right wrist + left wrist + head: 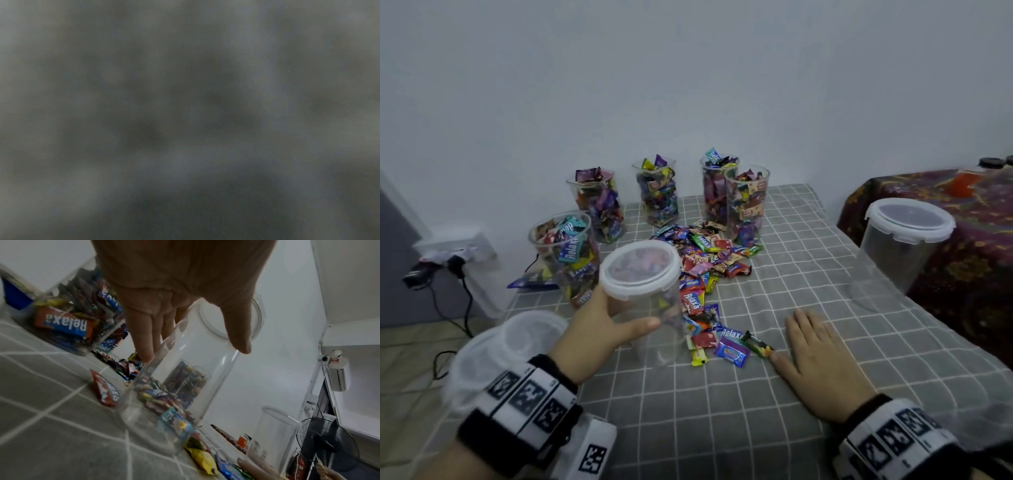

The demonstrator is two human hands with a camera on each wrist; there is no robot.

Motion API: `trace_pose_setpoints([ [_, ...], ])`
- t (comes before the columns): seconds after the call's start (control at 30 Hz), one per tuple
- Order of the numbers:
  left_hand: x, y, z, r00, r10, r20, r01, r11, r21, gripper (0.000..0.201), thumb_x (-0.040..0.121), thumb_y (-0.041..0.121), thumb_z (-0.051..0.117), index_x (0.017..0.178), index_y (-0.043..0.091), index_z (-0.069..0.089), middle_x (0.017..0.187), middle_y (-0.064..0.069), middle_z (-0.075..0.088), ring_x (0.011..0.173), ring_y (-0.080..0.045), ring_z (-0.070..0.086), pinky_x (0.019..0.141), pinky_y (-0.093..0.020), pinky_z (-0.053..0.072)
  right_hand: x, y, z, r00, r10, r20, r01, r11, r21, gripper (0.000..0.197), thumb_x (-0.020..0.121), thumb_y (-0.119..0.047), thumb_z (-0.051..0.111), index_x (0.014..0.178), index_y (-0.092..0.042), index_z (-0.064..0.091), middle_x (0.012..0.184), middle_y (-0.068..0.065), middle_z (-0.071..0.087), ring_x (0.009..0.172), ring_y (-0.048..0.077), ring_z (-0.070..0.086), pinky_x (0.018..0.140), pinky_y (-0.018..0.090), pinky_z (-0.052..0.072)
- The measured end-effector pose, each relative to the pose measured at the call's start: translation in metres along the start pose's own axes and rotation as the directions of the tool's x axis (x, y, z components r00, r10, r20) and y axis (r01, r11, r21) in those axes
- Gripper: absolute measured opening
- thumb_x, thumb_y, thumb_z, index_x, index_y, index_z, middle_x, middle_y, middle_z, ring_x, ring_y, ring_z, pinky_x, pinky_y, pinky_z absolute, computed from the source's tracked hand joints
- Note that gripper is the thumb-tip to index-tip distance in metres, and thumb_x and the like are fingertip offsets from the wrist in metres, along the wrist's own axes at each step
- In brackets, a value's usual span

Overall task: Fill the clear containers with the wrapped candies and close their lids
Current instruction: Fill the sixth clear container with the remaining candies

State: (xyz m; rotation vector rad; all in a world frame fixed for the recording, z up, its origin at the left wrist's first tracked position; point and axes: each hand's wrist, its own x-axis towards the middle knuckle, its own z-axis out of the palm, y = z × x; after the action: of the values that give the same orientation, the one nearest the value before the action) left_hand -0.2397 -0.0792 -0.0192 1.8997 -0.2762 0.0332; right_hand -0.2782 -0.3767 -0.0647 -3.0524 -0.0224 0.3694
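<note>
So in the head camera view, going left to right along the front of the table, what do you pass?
Stacked empty containers → left hand gripping the lidded empty container → loose wrapped candies → right hand flat on the checked cloth → lidded empty container at the right edge.

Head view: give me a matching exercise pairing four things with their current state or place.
Things:
1. left hand
2. right hand
3. clear lidded plastic container at the right table edge
4. loose pile of wrapped candies

States:
A. flat on the grey checked cloth
B. empty, lid on
C. grips an empty lidded clear container
D. spread on the cloth

Pairs: 1-C, 2-A, 3-B, 4-D
</note>
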Motion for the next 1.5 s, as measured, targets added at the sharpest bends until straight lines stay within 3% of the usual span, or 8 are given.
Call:
trace_pose_setpoints([
  [0.1,0.006,-0.002,0.007,0.999,-0.031,0.008,0.031,0.999,-0.030,0.106,0.036,0.065,0.084,0.129,0.038,0.042,0.126,0.018,0.058,0.115,-0.003,0.056,0.102,-0.032,0.044,-0.003,-0.002,-0.002,1.000,-0.018,0.026,0.018,1.000,0.002,0.144,0.031,-0.080,-0.044,0.152,-0.014,0.000,0.160,0.006,-0.005,0.147,0.018,-0.006,0.114,0.028,-0.006],
  [0.27,0.008,-0.008,0.008,0.999,-0.042,0.010,0.042,0.999,-0.034,0.111,0.042,0.062,0.087,0.137,0.028,0.039,0.132,0.006,0.057,0.122,-0.016,0.053,0.106,-0.048,0.039,-0.017,-0.011,-0.029,0.997,-0.072,-0.008,0.073,0.982,0.175,0.077,0.093,-0.063,0.025,0.152,-0.019,0.003,0.160,0.002,-0.004,0.146,0.014,-0.002,0.116,0.026,0.000],
  [0.63,0.004,0.008,0.028,0.995,0.016,-0.098,-0.010,0.998,0.067,0.097,0.043,0.058,0.082,0.130,0.031,0.046,0.122,0.018,0.060,0.112,0.000,0.056,0.099,-0.033,0.046,-0.016,-0.092,-0.106,0.726,-0.379,-0.574,0.588,0.774,0.233,0.067,0.086,-0.057,0.046,0.140,-0.018,0.040,0.148,-0.004,0.036,0.134,0.004,0.025,0.100,0.003,0.008],
  [0.77,0.005,0.009,0.030,0.997,0.023,-0.074,-0.021,0.999,0.029,0.092,0.047,0.053,0.083,0.129,0.031,0.047,0.120,0.017,0.061,0.110,0.003,0.056,0.097,-0.029,0.046,0.006,-0.112,-0.116,0.842,-0.250,-0.478,0.483,0.743,0.464,0.039,0.097,-0.039,0.043,0.123,-0.012,0.053,0.124,0.004,0.057,0.113,0.019,0.050,0.094,0.031,0.036],
  [0.9,-0.001,0.010,0.025,0.999,-0.020,-0.046,0.020,1.000,-0.011,0.090,0.045,0.052,0.080,0.124,0.041,0.039,0.122,0.023,0.054,0.106,0.011,0.051,0.087,-0.009,0.042,0.033,-0.115,-0.113,0.880,-0.204,-0.430,0.436,0.709,0.554,0.030,0.096,-0.035,0.046,0.099,-0.010,0.062,0.093,0.007,0.063,0.090,0.024,0.057,0.079,0.038,0.042],
  [1.1,0.005,0.017,-0.004,0.979,-0.173,-0.107,0.136,0.948,-0.287,0.047,0.070,0.049,0.072,0.110,0.038,0.049,0.115,0.009,0.060,0.100,-0.004,0.063,0.079,-0.039,0.055,0.044,-0.108,-0.106,0.927,-0.104,-0.362,0.362,0.504,0.784,0.043,0.076,-0.052,0.065,0.079,-0.011,0.055,0.075,0.005,0.058,0.078,0.034,0.059,0.076,0.054,0.052],
  [1.23,0.014,0.031,-0.008,0.956,-0.205,-0.211,0.154,0.960,-0.235,0.040,0.085,0.050,0.051,0.093,0.012,0.059,0.086,-0.006,0.063,0.076,-0.018,0.060,0.069,-0.038,0.051,0.049,-0.110,-0.103,0.947,-0.107,-0.302,0.317,0.444,0.838,0.056,0.053,-0.070,0.059,0.072,-0.019,0.047,0.075,0.006,0.057,0.075,0.032,0.058,0.076,0.056,0.051],
  [1.5,0.022,0.026,-0.004,0.958,-0.283,-0.038,0.244,0.883,-0.402,0.035,0.066,0.048,0.063,0.081,0.016,0.060,0.062,0.002,0.054,0.050,-0.008,0.048,0.045,-0.020,0.039,0.051,-0.110,-0.096,0.944,-0.105,-0.312,0.327,0.425,0.844,0.053,0.063,-0.061,0.070,0.067,-0.019,0.038,0.065,-0.001,0.044,0.065,0.019,0.047,0.068,0.050,0.049],
])
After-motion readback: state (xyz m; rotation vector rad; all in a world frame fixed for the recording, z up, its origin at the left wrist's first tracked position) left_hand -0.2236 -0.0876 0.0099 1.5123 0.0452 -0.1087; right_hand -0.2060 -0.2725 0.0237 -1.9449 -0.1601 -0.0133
